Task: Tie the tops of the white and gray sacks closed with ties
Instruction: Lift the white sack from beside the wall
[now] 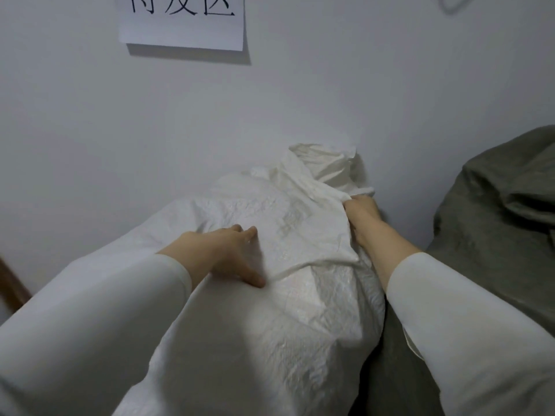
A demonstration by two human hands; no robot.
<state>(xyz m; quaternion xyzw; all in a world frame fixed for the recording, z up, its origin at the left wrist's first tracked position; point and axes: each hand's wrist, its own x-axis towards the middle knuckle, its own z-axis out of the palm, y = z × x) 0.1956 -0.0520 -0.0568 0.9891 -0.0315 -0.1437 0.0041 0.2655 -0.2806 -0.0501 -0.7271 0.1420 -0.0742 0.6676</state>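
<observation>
Two sacks at the wall (pixel 90 130): white sack (pixel 300 310) centre, long axis running away from camera, loose top pointing up-right; gray sack (pixel 495 220) just right of it. Left hand (pixel 228 253) rests flat on the white sack, fingers straight; right hand (pixel 362 211) grips its loose top. Sign (pixel 183 28) — characters cropped, last reads 区.

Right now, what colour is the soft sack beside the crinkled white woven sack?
The soft sack is dull grey-green; the head view shows it.
</observation>
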